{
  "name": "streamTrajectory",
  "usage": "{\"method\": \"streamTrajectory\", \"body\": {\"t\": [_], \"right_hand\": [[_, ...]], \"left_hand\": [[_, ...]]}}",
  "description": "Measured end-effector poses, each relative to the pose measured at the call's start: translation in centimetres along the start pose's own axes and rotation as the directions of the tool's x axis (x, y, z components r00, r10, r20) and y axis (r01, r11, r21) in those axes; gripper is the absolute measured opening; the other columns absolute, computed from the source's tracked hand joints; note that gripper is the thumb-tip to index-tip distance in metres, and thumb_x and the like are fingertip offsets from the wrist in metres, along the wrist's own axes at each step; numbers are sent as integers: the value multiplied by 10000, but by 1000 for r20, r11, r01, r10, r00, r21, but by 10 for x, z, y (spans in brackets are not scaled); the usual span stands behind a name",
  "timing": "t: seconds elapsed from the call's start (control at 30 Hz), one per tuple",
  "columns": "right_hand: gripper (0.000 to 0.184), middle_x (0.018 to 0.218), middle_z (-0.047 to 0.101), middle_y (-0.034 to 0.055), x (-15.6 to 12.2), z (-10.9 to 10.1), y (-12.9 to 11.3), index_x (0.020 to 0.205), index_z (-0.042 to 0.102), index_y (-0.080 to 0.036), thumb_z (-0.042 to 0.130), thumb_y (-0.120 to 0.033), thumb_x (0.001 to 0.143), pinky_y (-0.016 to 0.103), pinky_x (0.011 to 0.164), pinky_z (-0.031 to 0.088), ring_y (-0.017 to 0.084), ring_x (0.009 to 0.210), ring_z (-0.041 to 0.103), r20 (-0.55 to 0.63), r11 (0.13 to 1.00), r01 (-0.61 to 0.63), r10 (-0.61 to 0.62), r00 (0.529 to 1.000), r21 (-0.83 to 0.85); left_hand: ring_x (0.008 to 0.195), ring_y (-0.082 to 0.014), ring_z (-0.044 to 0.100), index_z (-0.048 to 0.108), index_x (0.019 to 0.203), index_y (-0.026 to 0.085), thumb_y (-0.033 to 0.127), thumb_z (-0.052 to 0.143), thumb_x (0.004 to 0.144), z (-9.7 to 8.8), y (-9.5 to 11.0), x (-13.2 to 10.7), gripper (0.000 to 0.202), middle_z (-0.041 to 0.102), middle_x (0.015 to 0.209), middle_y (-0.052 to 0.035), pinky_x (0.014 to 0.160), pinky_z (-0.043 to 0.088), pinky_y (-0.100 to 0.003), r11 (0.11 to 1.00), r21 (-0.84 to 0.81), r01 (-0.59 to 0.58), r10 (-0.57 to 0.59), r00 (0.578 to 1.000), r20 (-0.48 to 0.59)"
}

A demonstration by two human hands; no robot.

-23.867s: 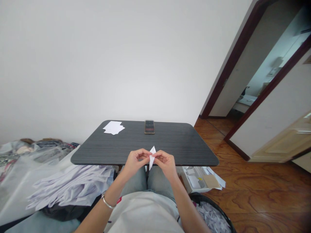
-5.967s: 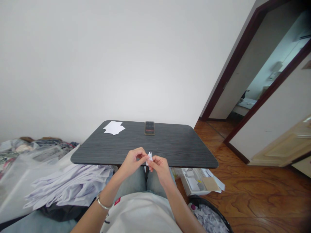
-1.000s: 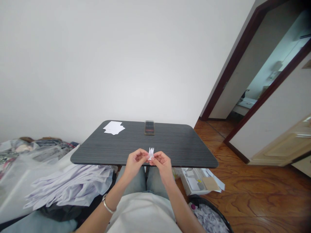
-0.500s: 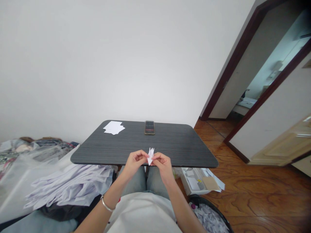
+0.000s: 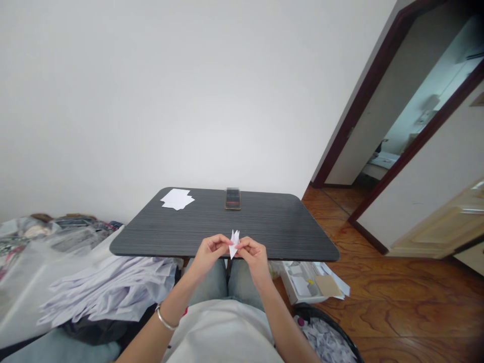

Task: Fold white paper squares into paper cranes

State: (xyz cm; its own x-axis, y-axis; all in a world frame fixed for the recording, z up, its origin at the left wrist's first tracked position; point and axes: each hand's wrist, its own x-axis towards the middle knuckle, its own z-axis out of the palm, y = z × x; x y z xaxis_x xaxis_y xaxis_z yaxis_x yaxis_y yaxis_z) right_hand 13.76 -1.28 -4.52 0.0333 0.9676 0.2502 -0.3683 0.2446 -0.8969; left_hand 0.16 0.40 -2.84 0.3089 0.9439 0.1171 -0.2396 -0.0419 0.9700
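Observation:
A small folded white paper [image 5: 234, 244] with several pointed tips at the top and one point at the bottom is held upright over the near edge of the dark table [image 5: 272, 222]. My left hand [image 5: 212, 250] pinches its left side between thumb and fingertips. From the right, my right hand [image 5: 252, 252] pinches the other side in the same way. The fingertips cover part of the paper's sides.
White paper sheets [image 5: 177, 198] lie at the table's far left, and a phone [image 5: 233, 198] at its back middle. Below right are a white box [image 5: 298, 285] and a black bin [image 5: 328, 335] of paper pieces. Piled white cloth [image 5: 109, 287] lies at the left.
Almost nothing differs. Both hands keep their pinch on the folded paper, which has shifted very slightly.

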Motion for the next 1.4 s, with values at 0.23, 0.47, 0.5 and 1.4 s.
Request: {"method": "streamTrajectory", "body": {"t": [0.23,0.47,0.5,1.4], "right_hand": [[70,712,546,-10,0,-2,3,630,645,-183,620,-214,688,247,589,514,111,621,548,44,1000,28,-29,999,11],[193,691,620,-17,0,0,4,850,558,-204,645,-299,705,243,558,524,125,605,599,-23,996,-44,46,999,72],[211,679,625,-14,0,0,4,841,560,-196,665,-295,687,233,544,518,123,594,600,-25,996,-56,58,998,65],[171,596,651,3,1,0,9,736,661,-165,658,-331,695,231,505,497,122,530,589,-79,999,-34,31,996,-29]], "left_hand": [[560,-86,535,538,645,135,250,712,625,4,2,1,209,580,595,30,586,434,-207,999,24,-33,35,998,-53],[530,-90,532,539,641,139,263,722,609,5,3,2,224,580,569,28,544,421,-204,997,65,-42,49,992,-117],[530,-89,532,539,639,138,263,722,608,5,3,2,224,577,566,29,544,423,-202,997,67,-45,53,992,-117],[553,-94,555,503,690,150,266,716,621,3,-9,5,252,594,643,18,559,438,-209,999,-13,-51,50,995,-91]]}}
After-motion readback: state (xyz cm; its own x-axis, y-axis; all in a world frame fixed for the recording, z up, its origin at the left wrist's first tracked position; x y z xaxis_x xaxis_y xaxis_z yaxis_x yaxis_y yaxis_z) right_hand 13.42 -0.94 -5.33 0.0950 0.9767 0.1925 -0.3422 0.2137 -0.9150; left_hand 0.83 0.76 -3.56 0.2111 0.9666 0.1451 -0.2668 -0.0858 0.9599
